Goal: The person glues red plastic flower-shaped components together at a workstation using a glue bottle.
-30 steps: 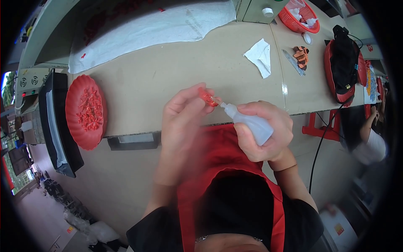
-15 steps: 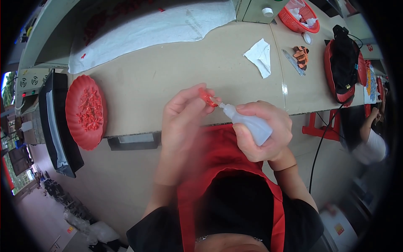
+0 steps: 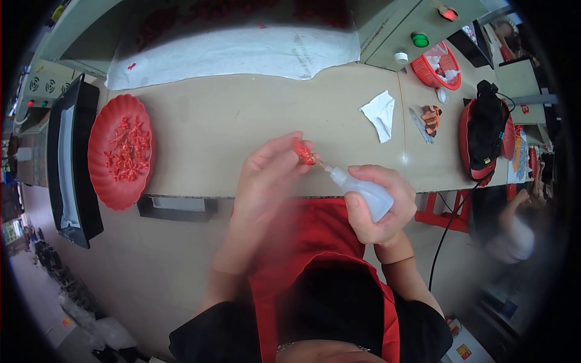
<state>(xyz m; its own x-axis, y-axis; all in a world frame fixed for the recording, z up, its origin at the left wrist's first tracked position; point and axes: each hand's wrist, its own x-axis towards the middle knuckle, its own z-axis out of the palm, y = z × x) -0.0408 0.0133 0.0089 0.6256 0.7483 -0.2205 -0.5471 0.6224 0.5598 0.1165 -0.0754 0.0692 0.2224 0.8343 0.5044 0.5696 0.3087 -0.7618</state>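
Observation:
Over the near edge of the bench, my left hand (image 3: 269,172) pinches a small, glossy red piece (image 3: 304,152) whose exact kind I cannot make out. My right hand (image 3: 387,202) is wrapped round a translucent white squeeze bottle (image 3: 370,197), tilted so its thin nozzle points up and left. The nozzle's tip is close to the lower right end of the red piece; whether they touch is too small to tell. To the left, a red scalloped tray (image 3: 100,151) carries many similar small red pieces (image 3: 128,150).
A black tray (image 3: 57,163) stands left of the red one. White cloth (image 3: 242,68) with red pieces lies inside a green-grey cabinet (image 3: 387,42). Rightward are a white cloth scrap (image 3: 380,115), an orange-black crumpled item (image 3: 431,119), a red basket (image 3: 423,72) and a black bag (image 3: 489,127).
The view has shifted, so the bench appears lower and more of the cabinet shows. The bottle's nozzle has drawn back slightly from the red piece. Both hands keep their grip.

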